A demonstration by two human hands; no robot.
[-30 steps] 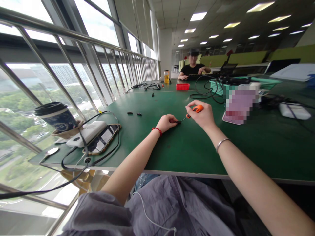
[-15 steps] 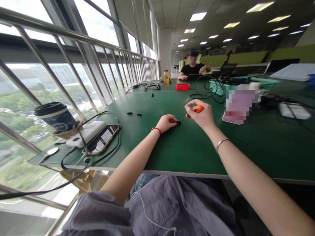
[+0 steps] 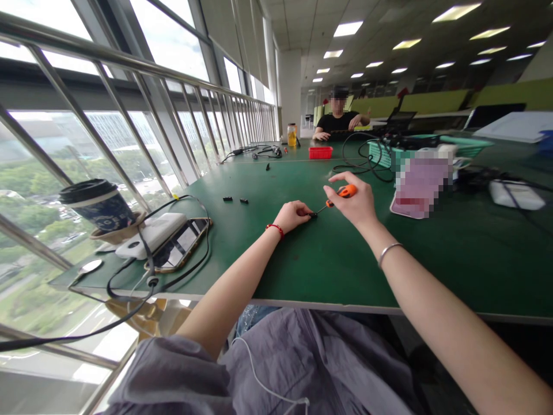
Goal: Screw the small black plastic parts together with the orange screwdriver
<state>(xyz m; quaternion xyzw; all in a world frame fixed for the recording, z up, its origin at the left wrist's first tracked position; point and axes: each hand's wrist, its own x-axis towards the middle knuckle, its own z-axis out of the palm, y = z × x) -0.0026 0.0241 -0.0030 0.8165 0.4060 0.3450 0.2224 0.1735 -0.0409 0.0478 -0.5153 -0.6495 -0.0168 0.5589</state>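
We see the two hands apart from each other above a green table [image 3: 337, 268], joined only by the work between them. The left hand [image 3: 294, 216], fingers pinched together, holds a small dark part [image 3: 314, 215] down at the tabletop; its exact form is too small for us to tell. The right hand [image 3: 354, 202] is closed about the orange-and-black handle of a screwdriver [image 3: 348, 191], with one fingertip lifted clear; the tilted shaft runs down leftward to the dark part, though we cannot tell how the tip is seated. To the left of the left hand and farther off, we note two small black pieces [image 3: 235, 200] lying side by side, slightly apart. Beyond the hands stands a red tray [image 3: 320, 153]; near the right hand, a pink phone [image 3: 419, 187] leans at an angle.
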